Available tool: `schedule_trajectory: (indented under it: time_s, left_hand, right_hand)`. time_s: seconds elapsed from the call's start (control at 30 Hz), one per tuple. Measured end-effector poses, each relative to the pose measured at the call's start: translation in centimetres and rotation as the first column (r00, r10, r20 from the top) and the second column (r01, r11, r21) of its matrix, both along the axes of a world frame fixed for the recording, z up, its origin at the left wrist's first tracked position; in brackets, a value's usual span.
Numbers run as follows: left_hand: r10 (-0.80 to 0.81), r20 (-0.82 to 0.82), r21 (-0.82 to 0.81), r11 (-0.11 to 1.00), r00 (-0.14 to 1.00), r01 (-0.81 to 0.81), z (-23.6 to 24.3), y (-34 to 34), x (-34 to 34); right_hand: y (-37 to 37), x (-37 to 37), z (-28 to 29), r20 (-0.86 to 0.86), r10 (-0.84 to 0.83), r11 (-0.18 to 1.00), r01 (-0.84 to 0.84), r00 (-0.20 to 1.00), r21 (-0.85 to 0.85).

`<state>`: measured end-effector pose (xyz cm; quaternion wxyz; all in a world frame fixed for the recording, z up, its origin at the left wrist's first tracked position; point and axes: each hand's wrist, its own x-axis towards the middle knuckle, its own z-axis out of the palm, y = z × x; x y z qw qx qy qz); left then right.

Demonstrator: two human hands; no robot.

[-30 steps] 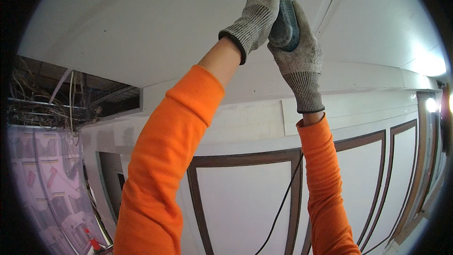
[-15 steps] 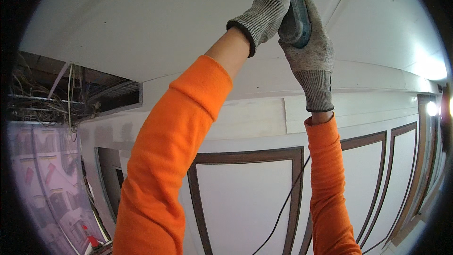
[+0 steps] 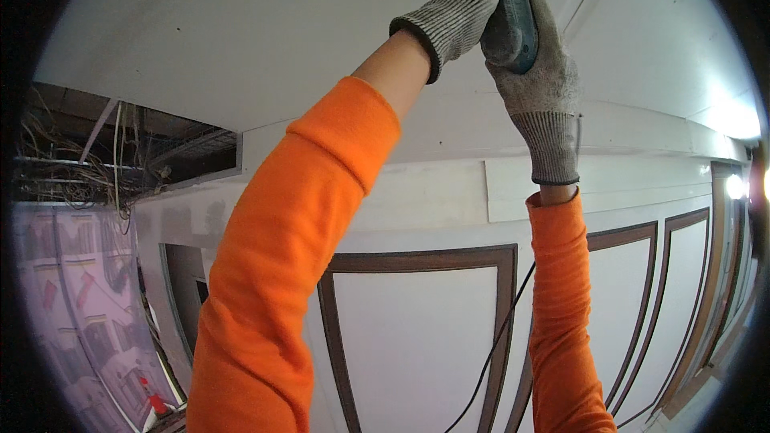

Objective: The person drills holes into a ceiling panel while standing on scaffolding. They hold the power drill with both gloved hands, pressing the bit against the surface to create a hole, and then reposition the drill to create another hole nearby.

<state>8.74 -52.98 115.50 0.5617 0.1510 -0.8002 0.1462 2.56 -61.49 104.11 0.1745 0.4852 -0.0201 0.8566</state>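
Note:
Both my arms reach up overhead in orange sleeves, with grey knit gloves on the hands. Between them is a teal power tool (image 3: 523,28) with a dusty, rounded rear end, pointing up toward the white ceiling panel (image 3: 321,40). My left hand (image 3: 473,4) is closed around its front part. My right hand (image 3: 548,64) wraps its right side and lower end. The tool's tip is cut off by the top edge, so contact with the ceiling cannot be seen. Fingertips of both hands are partly hidden.
A black cord (image 3: 499,337) hangs beside my right forearm. Ahead stands a white wall with brown-framed panels (image 3: 417,337). At left, an opening in the ceiling shows loose cables (image 3: 80,152) above translucent sheeting (image 3: 80,289). A bright lamp (image 3: 734,186) shines at right.
My hands and the tool have shifted slightly up and to the right in the picture. Both hands keep their hold, and the cord has swung a little right.

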Motion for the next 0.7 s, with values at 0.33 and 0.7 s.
schedule_trajectory:
  time_s: [0.33,0.7]
  left_hand:
    - [0.257,-0.027,0.171,0.953,0.966,-0.249,-0.8,1.3,-0.6]
    - [0.128,0.082,0.111,0.984,0.988,-0.137,-0.8,0.3,1.1]
  right_hand:
    - [-0.1,0.2,-0.5,-0.01,0.027,0.998,-0.028,1.0,-0.054]
    - [-1.8,2.2,-0.5,0.036,0.063,0.997,-0.061,0.997,-0.053]
